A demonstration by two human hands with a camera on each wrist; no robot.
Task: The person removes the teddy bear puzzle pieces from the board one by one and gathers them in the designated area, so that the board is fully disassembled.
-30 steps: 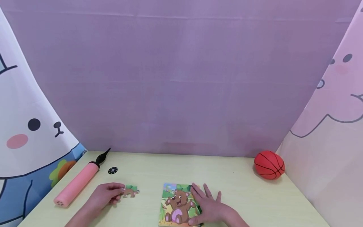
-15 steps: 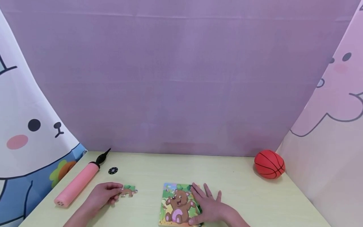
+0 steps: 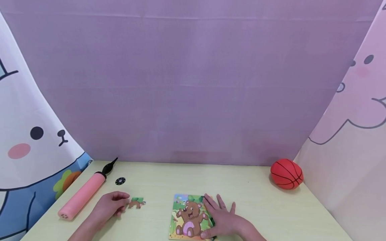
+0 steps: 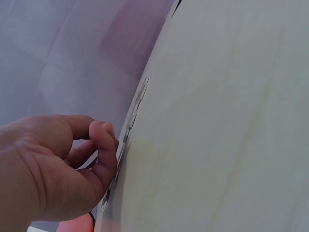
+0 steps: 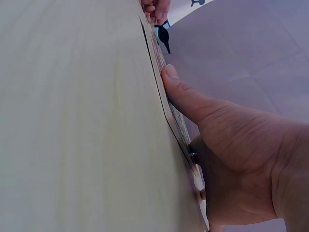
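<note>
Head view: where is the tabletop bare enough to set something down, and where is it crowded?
Widest: between the right hand and the red ball, and the back strip from the black chip to the ball. A narrower patch lies between the puzzle section and the bear board. Crowded: the left end, with pink pump, chip and left hand.

I work at a pale, wood-grain table (image 3: 259, 197). Directly on it, from my left: a pink cylindrical hand pump (image 3: 82, 195) with a black nozzle; a small black disc (image 3: 120, 181) with white markings; a brown-and-green puzzle fragment (image 3: 136, 202); a rectangular bear-print puzzle board (image 3: 190, 219); a red, black-lined basketball (image 3: 286, 174).
</note>
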